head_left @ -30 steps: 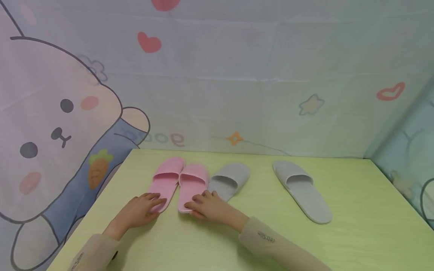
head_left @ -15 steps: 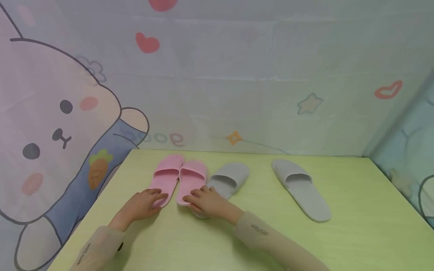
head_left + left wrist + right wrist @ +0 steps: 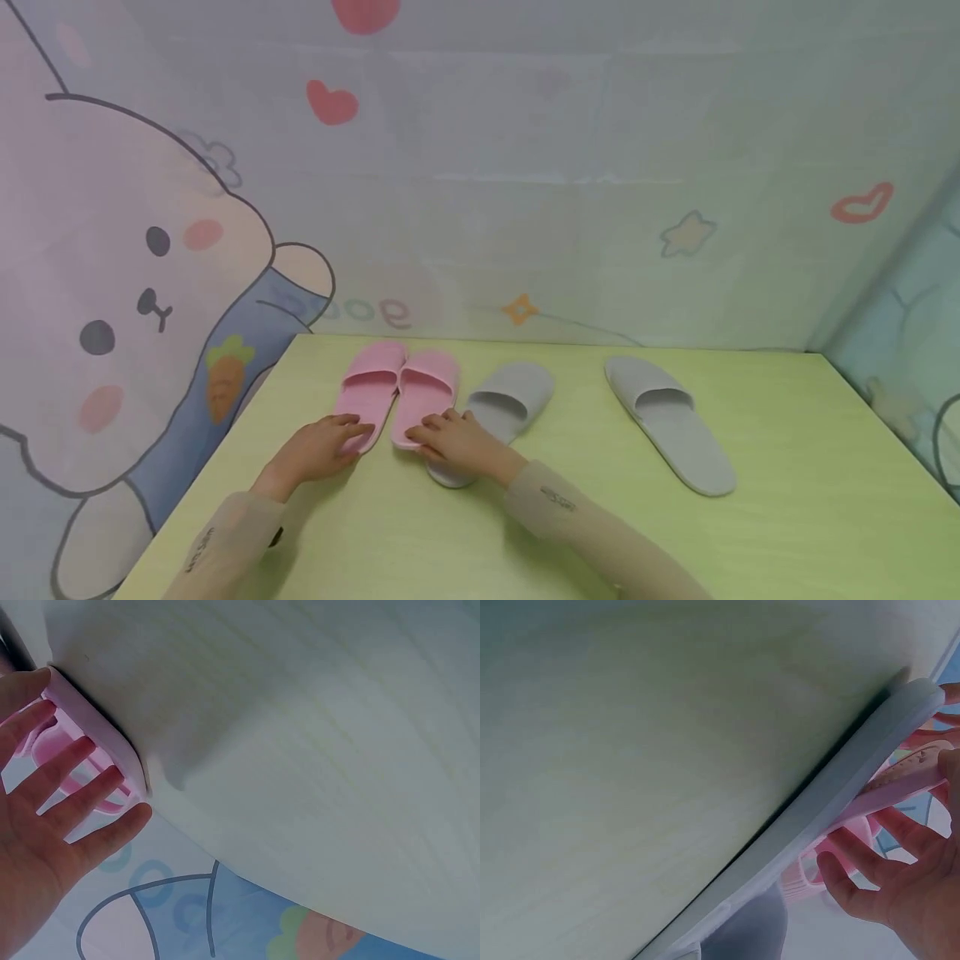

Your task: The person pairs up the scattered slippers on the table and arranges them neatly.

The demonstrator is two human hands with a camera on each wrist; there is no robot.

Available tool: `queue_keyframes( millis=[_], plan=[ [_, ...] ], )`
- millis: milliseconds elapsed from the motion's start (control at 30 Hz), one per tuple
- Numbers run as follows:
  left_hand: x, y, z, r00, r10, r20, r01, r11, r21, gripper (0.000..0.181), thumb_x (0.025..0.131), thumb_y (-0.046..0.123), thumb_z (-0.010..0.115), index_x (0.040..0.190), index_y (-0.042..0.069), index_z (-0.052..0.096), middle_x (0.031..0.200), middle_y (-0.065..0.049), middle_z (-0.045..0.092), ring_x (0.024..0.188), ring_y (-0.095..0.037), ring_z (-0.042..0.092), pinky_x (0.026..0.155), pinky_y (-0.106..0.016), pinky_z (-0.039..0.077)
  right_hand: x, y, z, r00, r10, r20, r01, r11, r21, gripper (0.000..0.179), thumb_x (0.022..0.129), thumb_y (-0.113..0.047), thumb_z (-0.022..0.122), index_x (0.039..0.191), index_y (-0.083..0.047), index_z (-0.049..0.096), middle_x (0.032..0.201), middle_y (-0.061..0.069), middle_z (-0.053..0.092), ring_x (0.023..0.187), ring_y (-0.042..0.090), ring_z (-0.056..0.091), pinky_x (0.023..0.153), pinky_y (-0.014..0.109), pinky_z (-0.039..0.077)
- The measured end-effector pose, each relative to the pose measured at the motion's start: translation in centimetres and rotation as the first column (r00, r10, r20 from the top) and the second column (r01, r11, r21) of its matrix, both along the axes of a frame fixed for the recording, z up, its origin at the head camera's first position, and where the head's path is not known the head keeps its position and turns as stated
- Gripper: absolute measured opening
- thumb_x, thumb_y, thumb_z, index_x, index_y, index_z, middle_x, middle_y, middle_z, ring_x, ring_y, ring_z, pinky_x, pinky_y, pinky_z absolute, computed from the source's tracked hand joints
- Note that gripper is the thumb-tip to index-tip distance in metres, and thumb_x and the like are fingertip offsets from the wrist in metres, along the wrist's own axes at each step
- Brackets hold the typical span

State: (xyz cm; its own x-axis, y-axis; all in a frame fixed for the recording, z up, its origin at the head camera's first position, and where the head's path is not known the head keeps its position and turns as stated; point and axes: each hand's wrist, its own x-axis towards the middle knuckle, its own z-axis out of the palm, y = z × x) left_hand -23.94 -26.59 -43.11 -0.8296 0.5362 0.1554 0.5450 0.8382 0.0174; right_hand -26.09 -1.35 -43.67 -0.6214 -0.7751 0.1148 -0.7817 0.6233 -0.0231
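Observation:
Two pink slippers lie side by side, toes toward the back of the table. On the heel of the left pink slipper [image 3: 365, 404] rests my left hand [image 3: 318, 447], its spread fingers straight over the insole and the thumb at the heel edge [image 3: 105, 731]. My right hand [image 3: 461, 446] holds the heel of the right pink slipper [image 3: 415, 408], thumb on its sole and fingers on the other side in the right wrist view. A grey slipper [image 3: 517, 383] lies slantwise right beside it, its middle partly hidden under my right hand.
Another grey slipper [image 3: 678, 429] lies apart on the right, heel toward the front. The pale green table [image 3: 810, 500] ends at a cartoon-printed cloth backdrop [image 3: 562, 208] behind, and more cloth hangs at the right side.
Both pink slippers have slid slightly toward the back, with my hands following. The near grey slipper's heel now shows below my right hand. The far grey slipper stays put.

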Motion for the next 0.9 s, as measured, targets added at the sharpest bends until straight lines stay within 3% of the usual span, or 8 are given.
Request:
queue_keyframes(
  millis=[333,733,900],
  plan=[
    [-0.74,0.09,-0.27,0.999,0.027,0.03,-0.027,1.0,0.013,0.036,0.08,0.015,0.061,0.115,0.006,0.059,0.116,-0.022,0.057,0.105,-0.038,0.054,0.084,-0.05,0.045,-0.85,-0.17,-0.39,0.999,0.02,-0.034,-0.02,1.0,-0.019,0.032,0.094,-0.035,0.04,0.125,-0.03,0.046,0.121,-0.003,0.055,0.103,0.019,0.052,0.079,0.036,0.043],
    [-0.36,0.5,-0.45,0.997,0.064,0.042,-0.066,0.997,0.05,0.036,0.08,0.013,0.061,0.115,0.005,0.059,0.117,-0.024,0.056,0.108,-0.04,0.052,0.086,-0.051,0.043,-0.72,-0.23,-0.44,0.998,0.013,-0.059,-0.013,1.0,0.006,0.032,0.092,-0.037,0.044,0.122,-0.031,0.049,0.119,-0.003,0.055,0.101,0.019,0.051,0.079,0.034,0.042],
    [-0.19,0.61,-0.23,0.995,0.081,0.059,-0.083,0.996,0.038,0.037,0.081,0.013,0.061,0.117,0.005,0.058,0.119,-0.024,0.055,0.109,-0.041,0.051,0.083,-0.052,0.045,-0.65,-0.42,-0.34,1.0,-0.005,-0.029,0.006,1.0,0.023,0.032,0.092,-0.037,0.044,0.124,-0.032,0.048,0.124,-0.002,0.053,0.107,0.02,0.05,0.083,0.038,0.042]
  ],
)
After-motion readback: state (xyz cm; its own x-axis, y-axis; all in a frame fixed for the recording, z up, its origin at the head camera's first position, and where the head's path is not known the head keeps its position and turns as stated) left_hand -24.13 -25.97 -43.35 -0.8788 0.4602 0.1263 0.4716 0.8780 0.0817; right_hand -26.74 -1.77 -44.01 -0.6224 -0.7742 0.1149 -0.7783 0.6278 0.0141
